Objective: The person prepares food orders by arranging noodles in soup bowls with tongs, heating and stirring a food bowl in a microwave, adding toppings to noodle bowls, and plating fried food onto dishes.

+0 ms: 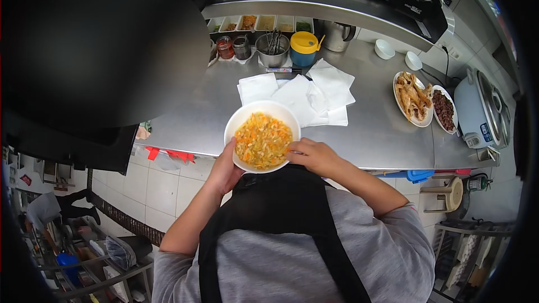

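Note:
A white bowl (263, 106) of chopped orange and yellow food (264, 141) is held at the front edge of the steel counter, close to my body. My left hand (224, 169) grips its lower left side, with the fingers hidden beneath it. On the right rim, my right hand (311, 156) is closed, its fingertips reaching just over the edge beside the food. White paper sheets (295, 98) lie loosely overlapped on the counter behind the bowl. A marker pen (281, 70) rests just beyond them.
Jars (225, 48), a metal pot with whisks (273, 50) and a yellow-lidded blue container (305, 47) line the back. To the right stand a plate of cooked chicken (414, 98), a dish of dark red pieces (443, 111) and a rice cooker (477, 109). A dark blurred shape blocks the upper left.

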Available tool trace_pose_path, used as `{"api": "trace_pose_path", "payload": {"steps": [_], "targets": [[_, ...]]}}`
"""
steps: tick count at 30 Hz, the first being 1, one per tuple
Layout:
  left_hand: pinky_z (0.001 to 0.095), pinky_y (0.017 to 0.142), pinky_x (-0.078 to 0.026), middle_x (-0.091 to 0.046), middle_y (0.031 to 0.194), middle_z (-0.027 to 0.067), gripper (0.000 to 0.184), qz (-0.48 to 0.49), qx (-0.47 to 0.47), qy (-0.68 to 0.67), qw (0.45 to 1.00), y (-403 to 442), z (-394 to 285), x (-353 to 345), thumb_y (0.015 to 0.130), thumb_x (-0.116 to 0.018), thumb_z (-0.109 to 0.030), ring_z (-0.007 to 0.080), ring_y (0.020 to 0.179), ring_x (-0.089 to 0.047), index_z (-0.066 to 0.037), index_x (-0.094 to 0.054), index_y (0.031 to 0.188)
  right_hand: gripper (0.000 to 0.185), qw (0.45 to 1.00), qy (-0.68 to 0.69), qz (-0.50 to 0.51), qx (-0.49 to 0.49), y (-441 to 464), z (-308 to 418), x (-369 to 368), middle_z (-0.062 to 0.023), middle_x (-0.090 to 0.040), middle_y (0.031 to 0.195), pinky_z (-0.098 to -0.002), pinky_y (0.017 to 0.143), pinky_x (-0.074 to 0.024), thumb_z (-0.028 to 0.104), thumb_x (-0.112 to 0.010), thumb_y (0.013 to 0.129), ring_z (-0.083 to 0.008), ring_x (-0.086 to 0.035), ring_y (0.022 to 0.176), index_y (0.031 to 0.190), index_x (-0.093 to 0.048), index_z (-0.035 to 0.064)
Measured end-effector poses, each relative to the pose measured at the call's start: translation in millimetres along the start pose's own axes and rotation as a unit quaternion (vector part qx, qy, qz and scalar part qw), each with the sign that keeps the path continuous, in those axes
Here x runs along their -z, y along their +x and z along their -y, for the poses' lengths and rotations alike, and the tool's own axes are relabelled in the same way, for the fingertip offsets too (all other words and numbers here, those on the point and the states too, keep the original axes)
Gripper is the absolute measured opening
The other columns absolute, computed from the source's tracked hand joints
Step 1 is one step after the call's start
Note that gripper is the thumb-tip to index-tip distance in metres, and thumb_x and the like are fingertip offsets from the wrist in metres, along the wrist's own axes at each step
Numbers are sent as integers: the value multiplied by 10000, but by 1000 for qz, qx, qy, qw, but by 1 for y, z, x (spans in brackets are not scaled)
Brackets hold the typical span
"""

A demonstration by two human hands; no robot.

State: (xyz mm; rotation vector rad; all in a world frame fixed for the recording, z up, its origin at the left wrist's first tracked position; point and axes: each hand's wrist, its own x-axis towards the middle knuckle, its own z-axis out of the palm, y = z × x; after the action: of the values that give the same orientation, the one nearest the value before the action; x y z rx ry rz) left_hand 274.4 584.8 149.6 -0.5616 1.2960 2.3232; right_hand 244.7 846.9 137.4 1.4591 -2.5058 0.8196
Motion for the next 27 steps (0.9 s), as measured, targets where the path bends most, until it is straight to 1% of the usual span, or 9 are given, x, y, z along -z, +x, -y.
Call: {"api": "trace_pose_path", "payload": {"steps": [4, 7, 12, 14, 18, 19, 22, 25, 27], "targets": [[374, 988, -427, -520, 1302, 186, 540, -97, 8, 86, 991, 42, 29, 55, 1011, -385, -354, 247, 1163, -543, 63, -368, 1354, 258, 999, 28, 18, 6, 1, -31, -55, -6, -552, 1055, -319, 648, -542, 61, -563, 790, -215, -576, 954, 1027, -579, 161], [333, 778, -488, -666, 1008, 156, 409, -140, -110, 330, 927, 66, 44, 85, 986, -454, -264, 206, 887, -634, 86, -547, 1176, 261, 999, 34, 30, 20, 6, -47, -78, -4, -542, 1029, -326, 656, -542, 53, -554, 789, -218, -576, 953, 1026, -565, 163], [318, 724, -489, -665, 908, 176, 387, -200, -171, 442, 857, 81, 43, 95, 975, -481, -269, 179, 829, -634, 70, -565, 1143, 237, 995, -6, 96, 26, 24, -63, -86, -12, -531, 998, -342, 697, -533, 78, -571, 793, -220, -581, 960, 1011, -572, 172], [430, 814, -467, -623, 1000, 278, 356, -216, -167, 423, 864, 89, 37, 94, 958, -476, -239, 393, 935, -612, 80, -589, 1069, 220, 990, 15, 137, 34, 51, -64, -53, -19, -576, 1027, -366, 726, -525, 140, -584, 828, -243, -607, 916, 1044, -590, 180], [444, 831, -459, -606, 1001, 287, 349, -231, -212, 403, 860, 106, 39, 102, 955, -480, -240, 410, 946, -594, 69, -591, 1073, 226, 995, 34, 51, -84, 126, -150, -18, -77, -670, 986, -410, 771, -505, 309, -607, 864, -290, -634, 865, 1009, -653, 142], [448, 834, -456, -602, 1005, 285, 342, -228, -228, 404, 856, 110, 40, 104, 953, -482, -238, 411, 948, -590, 61, -593, 1077, 239, 981, -42, -9, -187, 158, -173, -9, -125, -663, 917, -404, 748, -506, 266, -652, 839, -312, -631, 867, 1017, -640, 108], [456, 840, -451, -595, 994, 280, 332, -235, -242, 410, 847, 110, 36, 100, 951, -483, -236, 415, 945, -582, 49, -595, 1080, 320, 938, -154, -159, -267, 230, -245, 3, -179, -640, 1082, -427, 834, -493, 306, -599, 887, -339, -617, 995, 1058, -621, 37], [460, 850, -444, -586, 980, 275, 329, -251, -228, 438, 832, 102, 31, 89, 952, -481, -237, 418, 947, -569, 43, -594, 1082, 370, 900, -108, -82, -414, 268, -251, 15, -188, -626, 1133, -424, 891, -482, 310, -607, 882, -337, -602, 1060, 1113, -603, 20], [452, 893, -427, -567, 1001, 267, 323, -253, -224, 459, 822, 103, 31, 92, 954, -478, -235, 407, 1003, -535, 37, -593, 1086, 392, 902, -128, -65, -407, 281, -271, -2, -187, -619, 1156, -417, 912, -476, 307, -615, 875, -334, -593, 1082, 1148, -590, 26]]}}
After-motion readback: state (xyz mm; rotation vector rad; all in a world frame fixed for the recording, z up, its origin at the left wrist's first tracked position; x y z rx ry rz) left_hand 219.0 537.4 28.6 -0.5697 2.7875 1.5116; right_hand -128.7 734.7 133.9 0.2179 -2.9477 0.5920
